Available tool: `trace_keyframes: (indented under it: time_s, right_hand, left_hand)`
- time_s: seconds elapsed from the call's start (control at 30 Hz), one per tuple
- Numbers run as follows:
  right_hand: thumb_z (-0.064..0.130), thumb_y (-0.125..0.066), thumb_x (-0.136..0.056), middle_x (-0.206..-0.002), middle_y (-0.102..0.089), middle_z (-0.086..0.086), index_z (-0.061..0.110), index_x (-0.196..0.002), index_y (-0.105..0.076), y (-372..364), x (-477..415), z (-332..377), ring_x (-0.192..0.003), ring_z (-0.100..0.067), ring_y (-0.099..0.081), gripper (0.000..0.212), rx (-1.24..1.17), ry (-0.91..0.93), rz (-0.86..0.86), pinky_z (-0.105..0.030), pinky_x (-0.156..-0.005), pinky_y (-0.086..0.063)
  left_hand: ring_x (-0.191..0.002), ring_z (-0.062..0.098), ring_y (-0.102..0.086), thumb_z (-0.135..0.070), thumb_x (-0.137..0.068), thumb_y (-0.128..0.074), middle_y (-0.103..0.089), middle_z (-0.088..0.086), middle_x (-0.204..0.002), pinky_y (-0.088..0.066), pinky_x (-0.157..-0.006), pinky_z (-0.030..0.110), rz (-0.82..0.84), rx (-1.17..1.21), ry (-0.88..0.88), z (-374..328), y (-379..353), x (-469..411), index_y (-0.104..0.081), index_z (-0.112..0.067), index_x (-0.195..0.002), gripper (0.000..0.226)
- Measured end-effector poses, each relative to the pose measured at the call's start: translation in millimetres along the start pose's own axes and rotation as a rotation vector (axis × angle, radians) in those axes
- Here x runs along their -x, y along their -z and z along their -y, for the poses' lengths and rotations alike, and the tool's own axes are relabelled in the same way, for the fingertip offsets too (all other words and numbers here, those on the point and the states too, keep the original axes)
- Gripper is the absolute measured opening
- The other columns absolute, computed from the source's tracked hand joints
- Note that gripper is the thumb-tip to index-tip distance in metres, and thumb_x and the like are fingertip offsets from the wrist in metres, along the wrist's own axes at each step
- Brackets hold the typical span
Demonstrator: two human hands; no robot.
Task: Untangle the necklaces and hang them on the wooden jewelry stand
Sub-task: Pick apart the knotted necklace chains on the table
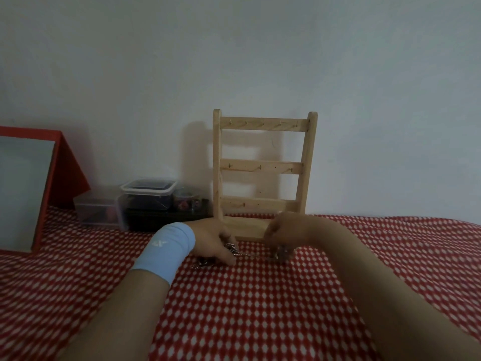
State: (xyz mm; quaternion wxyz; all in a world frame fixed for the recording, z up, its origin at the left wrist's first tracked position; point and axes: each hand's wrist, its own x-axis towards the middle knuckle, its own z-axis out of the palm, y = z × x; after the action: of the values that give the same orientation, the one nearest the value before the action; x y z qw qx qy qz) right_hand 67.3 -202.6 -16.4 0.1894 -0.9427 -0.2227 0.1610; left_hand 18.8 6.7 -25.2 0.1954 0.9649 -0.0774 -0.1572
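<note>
A wooden jewelry stand (263, 168) with three hooked rails leans upright against the wall, nothing hanging on it. Just in front of its base, a tangle of silvery necklaces (231, 250) lies on the red-and-white cloth. My left hand (216, 242), with a light blue wristband, rests on the tangle and pinches part of it. My right hand (282, 237) is closed around a chain end with a small pendant (282, 254). A thin chain stretches between the two hands.
A red-framed mirror (28, 188) stands at the left. Clear plastic boxes (148, 196) and a black tray sit left of the stand against the wall. The patterned cloth (260, 308) covers the surface toward me.
</note>
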Motion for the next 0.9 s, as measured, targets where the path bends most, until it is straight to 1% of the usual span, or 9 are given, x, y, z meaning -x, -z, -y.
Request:
trace_keyframes:
  time_s: [0.13, 0.2, 0.33, 0.4, 0.5, 0.6, 0.67, 0.77, 0.9]
  right_hand:
    - [0.019, -0.072, -0.089, -0.088, -0.065, 0.017, 0.025, -0.112, -0.078, 0.7, 3.9, 7.4, -0.089, -0.007, -0.063, 0.026, 0.254, 0.048, 0.041, -0.026, -0.088, -0.053]
    - [0.013, -0.067, -0.088, -0.102, -0.072, 0.011, 0.025, -0.119, -0.076, 0.2, 4.2, 15.9, -0.101, -0.013, -0.066, 0.035, 0.317, 0.086, 0.017, -0.031, -0.096, -0.055]
    - [0.024, -0.063, -0.093, -0.097, -0.069, 0.008, 0.019, -0.120, -0.074, -16.2, -1.5, 29.7, -0.091, -0.010, -0.062, 0.030, 0.082, 0.194, 0.036, -0.027, -0.082, -0.049]
    - [0.031, -0.070, -0.090, -0.102, -0.072, 0.008, 0.021, -0.123, -0.071, -22.8, -4.8, 29.3, -0.097, -0.011, -0.064, 0.035, -0.003, 0.222, 0.021, -0.030, -0.089, -0.049]
    - [0.027, -0.068, -0.094, -0.097, -0.077, 0.006, 0.018, -0.125, -0.070, -23.7, -6.8, 23.8, -0.095, -0.008, -0.069, 0.032, -0.044, 0.276, -0.013, -0.032, -0.093, -0.052]
    - [0.021, -0.058, -0.101, -0.088, -0.075, -0.001, 0.013, -0.114, -0.074, -22.4, -8.4, 21.5, -0.074, -0.010, -0.067, 0.022, -0.171, 0.280, -0.078, -0.031, -0.074, -0.057]
    - [0.018, -0.055, -0.102, -0.091, -0.072, 0.002, 0.015, -0.107, -0.076, -20.9, -9.2, 19.9, -0.072, -0.012, -0.067, 0.021, -0.253, 0.253, -0.121, -0.031, -0.070, -0.059]
    - [0.023, -0.062, -0.097, -0.096, -0.070, 0.011, 0.024, -0.094, -0.076, -17.5, -8.1, 16.0, -0.080, 0.000, -0.065, 0.014, -0.276, 0.281, -0.179, -0.023, -0.074, -0.053]
    - [0.035, -0.073, -0.091, -0.092, -0.072, 0.009, 0.020, -0.098, -0.078, -15.9, -6.9, 12.5, -0.086, -0.006, -0.068, 0.017, -0.197, 0.301, -0.213, -0.026, -0.083, -0.058]
  left_hand:
    - [-0.114, 0.010, -0.056, -0.042, -0.083, -0.074, -0.061, -0.014, -0.117, -0.042, -0.107, 0.030, -0.035, 0.004, -0.057, -4.5, -3.6, -3.7, -0.069, -0.029, -0.117, 0.038]
    - [-0.103, 0.010, -0.063, -0.042, -0.086, -0.070, -0.067, -0.014, -0.102, -0.047, -0.101, 0.031, -0.062, 0.053, -0.078, -5.3, -3.3, -5.7, -0.072, -0.029, -0.109, 0.027]
    - [-0.085, 0.016, -0.061, -0.040, -0.096, -0.056, -0.069, 0.004, -0.094, -0.048, -0.082, 0.030, -0.144, 0.039, -0.080, -5.5, -2.0, -7.1, -0.072, -0.017, -0.093, 0.029]
    - [-0.085, 0.016, -0.059, -0.037, -0.097, -0.056, -0.068, 0.005, -0.093, -0.046, -0.076, 0.028, -0.187, 0.043, -0.077, -3.6, -1.4, -8.0, -0.070, -0.015, -0.092, 0.027]
    - [-0.098, 0.012, -0.062, -0.041, -0.093, -0.062, -0.065, -0.006, -0.104, -0.050, -0.089, 0.030, -0.222, 0.180, -0.067, 5.3, 1.2, -8.7, -0.063, -0.028, -0.097, 0.014]
    - [-0.101, 0.020, -0.068, -0.049, -0.076, -0.077, -0.071, -0.001, -0.110, -0.052, -0.097, 0.042, -0.127, 0.387, -0.066, 12.6, 3.3, -5.7, -0.057, -0.028, -0.111, 0.045]
    - [-0.101, 0.024, -0.070, -0.035, -0.073, -0.083, -0.074, 0.006, -0.106, -0.049, -0.101, 0.044, -0.012, 0.453, -0.106, 14.7, 3.6, -2.7, -0.056, -0.022, -0.116, 0.053]
    - [-0.101, 0.016, -0.069, -0.023, -0.079, -0.080, -0.074, 0.002, -0.105, -0.048, -0.104, 0.039, -0.064, 0.374, -0.127, 15.3, 6.2, -1.4, -0.062, -0.022, -0.114, 0.039]
    - [-0.092, 0.008, -0.070, -0.024, -0.097, -0.060, -0.076, -0.003, -0.092, -0.047, -0.104, 0.035, -0.142, 0.332, -0.143, 14.7, 10.8, 1.8, -0.066, -0.021, -0.120, 0.024]
